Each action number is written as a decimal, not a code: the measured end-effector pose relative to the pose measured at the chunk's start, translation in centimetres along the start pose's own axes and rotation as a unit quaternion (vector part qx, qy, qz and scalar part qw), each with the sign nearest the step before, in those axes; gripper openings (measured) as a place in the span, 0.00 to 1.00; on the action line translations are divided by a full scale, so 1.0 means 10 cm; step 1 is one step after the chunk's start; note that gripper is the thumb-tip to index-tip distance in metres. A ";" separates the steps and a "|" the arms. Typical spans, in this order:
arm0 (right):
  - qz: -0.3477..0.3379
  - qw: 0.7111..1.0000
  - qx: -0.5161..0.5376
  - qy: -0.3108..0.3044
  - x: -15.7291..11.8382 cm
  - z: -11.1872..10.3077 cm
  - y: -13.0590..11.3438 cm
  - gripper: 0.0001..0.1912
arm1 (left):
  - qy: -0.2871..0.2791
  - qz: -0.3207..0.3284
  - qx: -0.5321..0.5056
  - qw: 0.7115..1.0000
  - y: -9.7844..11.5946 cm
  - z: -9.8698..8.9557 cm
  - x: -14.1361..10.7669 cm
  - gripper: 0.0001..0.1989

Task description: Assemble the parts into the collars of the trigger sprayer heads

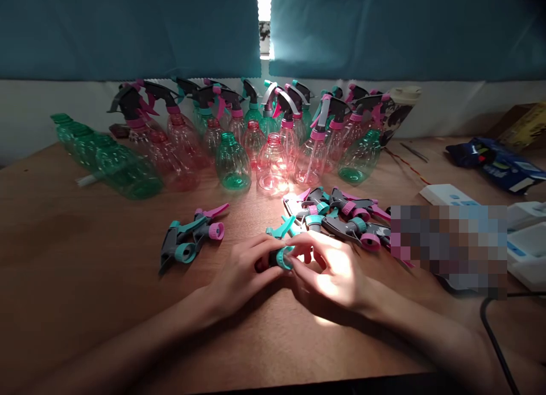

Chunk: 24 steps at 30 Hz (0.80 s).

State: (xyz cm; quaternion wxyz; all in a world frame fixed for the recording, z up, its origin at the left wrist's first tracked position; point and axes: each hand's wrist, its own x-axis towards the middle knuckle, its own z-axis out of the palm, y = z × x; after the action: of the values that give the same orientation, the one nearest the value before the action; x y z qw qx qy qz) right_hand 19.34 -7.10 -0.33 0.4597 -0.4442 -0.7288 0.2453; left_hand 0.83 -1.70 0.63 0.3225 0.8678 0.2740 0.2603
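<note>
A grey spray head with a teal collar [284, 258] and teal trigger is held between both hands near the table's middle. My left hand [247, 270] wraps its fingers and thumb round the grey body from the left. From the right, my right hand [335, 270] has its fingertips closed at the teal collar; whether they pinch a small part there is hidden. Two spray heads, one with a teal collar [186, 252] and one with a pink collar [216, 231], lie left of my hands. Behind my right hand is a pile of spray heads [341, 221].
Pink and green bottles, some with spray heads, stand across the back, among them a green bottle [232, 164] and a pink bottle [272, 167]. White power strips [452, 196], a blue packet [503, 164] and a black cable [490, 326] are at right. A blurred patch hides something.
</note>
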 end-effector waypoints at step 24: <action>-0.249 0.950 -0.044 0.180 0.02 -0.04 -0.14 0.07 | 0.031 0.151 0.197 0.968 0.05 0.21 0.96 0.19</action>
State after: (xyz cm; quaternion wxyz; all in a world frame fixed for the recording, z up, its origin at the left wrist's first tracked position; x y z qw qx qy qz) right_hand 19.09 -7.63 1.08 0.6100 -0.3050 -0.7313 0.0063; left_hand 9.17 3.31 2.27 0.0929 0.9371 0.1954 0.2739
